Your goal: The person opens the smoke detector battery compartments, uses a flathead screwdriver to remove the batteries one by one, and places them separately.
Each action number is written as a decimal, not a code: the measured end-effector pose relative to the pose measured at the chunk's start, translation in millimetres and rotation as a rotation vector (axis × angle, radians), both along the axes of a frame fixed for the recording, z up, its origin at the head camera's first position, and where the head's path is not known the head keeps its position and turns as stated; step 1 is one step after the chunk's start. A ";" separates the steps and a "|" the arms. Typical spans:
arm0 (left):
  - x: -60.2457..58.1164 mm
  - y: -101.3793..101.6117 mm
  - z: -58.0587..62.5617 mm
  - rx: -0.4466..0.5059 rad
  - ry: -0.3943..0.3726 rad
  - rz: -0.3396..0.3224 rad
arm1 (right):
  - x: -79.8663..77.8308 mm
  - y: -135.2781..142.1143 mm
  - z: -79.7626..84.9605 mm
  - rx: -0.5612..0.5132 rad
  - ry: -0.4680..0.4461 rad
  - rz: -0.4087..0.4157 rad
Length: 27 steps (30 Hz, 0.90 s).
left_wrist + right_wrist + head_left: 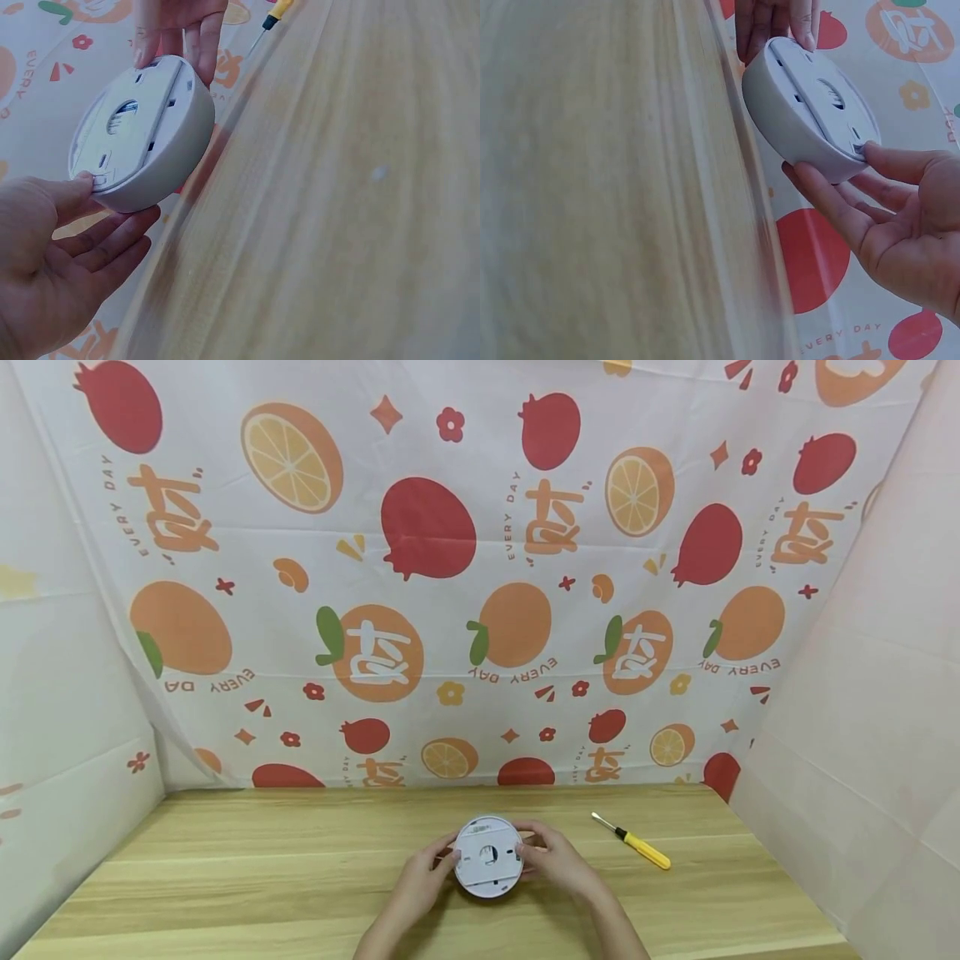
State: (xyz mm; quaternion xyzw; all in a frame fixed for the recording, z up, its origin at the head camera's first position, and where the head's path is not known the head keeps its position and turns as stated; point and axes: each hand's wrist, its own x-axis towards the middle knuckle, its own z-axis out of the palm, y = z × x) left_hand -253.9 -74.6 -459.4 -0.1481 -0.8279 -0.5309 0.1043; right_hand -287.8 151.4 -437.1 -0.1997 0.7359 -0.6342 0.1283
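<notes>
A round white device [480, 864], shaped like a smoke detector, is held above the table with its slotted back plate facing up. A round hole in the plate's middle shows pins or wires inside. My left hand [422, 878] pinches its left edge, thumb on the plate and fingers beneath, as the left wrist view [142, 142] also shows for the device. On the opposite edge my right hand [558, 860] grips it likewise, its thumb pressing near a small slot in the plate. In the right wrist view the right fingers [829, 199] support the underside.
A yellow-handled screwdriver [643, 849] lies on the wooden table [285, 868] to the right of my right hand, its tip pointing away to the left. Behind the table hangs a fruit-patterned cloth [450, 718], with pale cloth walls [847, 760] at the sides.
</notes>
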 end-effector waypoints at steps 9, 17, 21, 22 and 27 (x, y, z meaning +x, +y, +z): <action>1.7 -1.0 0.0 -0.037 -0.015 -0.043 | 2.9 2.0 -2.7 -0.013 -0.125 -0.014; 3.1 -1.4 -6.8 -0.286 0.046 -0.034 | 3.8 1.4 -5.3 -0.040 -0.222 -0.013; 4.0 -0.5 -14.4 -0.408 0.083 0.020 | 4.0 0.0 -6.9 -0.030 -0.253 -0.009; 3.9 -0.2 -15.9 -0.411 0.082 0.024 | 4.3 -0.5 -7.3 -0.030 -0.260 -0.008; 3.2 0.1 -23.0 -0.398 0.092 0.016 | 6.1 -3.7 -9.1 -0.030 -0.287 -0.008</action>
